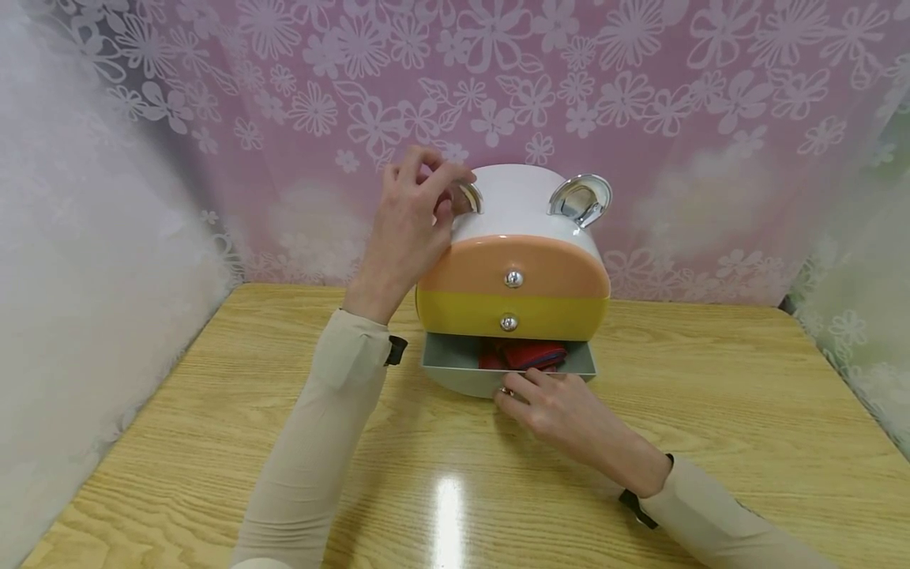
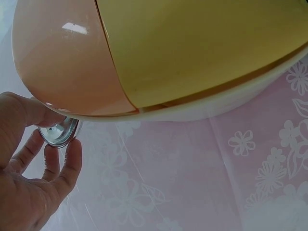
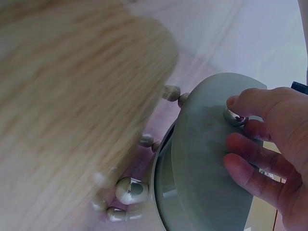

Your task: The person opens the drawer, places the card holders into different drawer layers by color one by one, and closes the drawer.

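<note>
A small rounded drawer cabinet [image 1: 513, 190] with a white top stands on the table. Its orange drawer [image 1: 462, 269] and yellow drawer [image 1: 455, 313] are closed, while the grey bottom drawer [image 1: 455, 381] is pulled out. Folded red cloth [image 1: 529, 353] with a dark edge lies inside. At the upper left, my left hand [image 1: 408, 221] holds the silver ear [image 2: 58, 132] between thumb and fingers. My right hand [image 1: 562, 411] is at the grey drawer's front, thumb and index finger pinching its silver knob [image 3: 236, 117]. Its other fingers lie near the drawer front in the right wrist view.
A second silver ear [image 1: 583, 199] sticks out at the cabinet's right. Small silver ball feet [image 3: 131, 190] show under the cabinet. The wooden table [image 1: 711, 379] reaches back to a pink floral curtain [image 1: 298, 158], with pale curtains at both sides.
</note>
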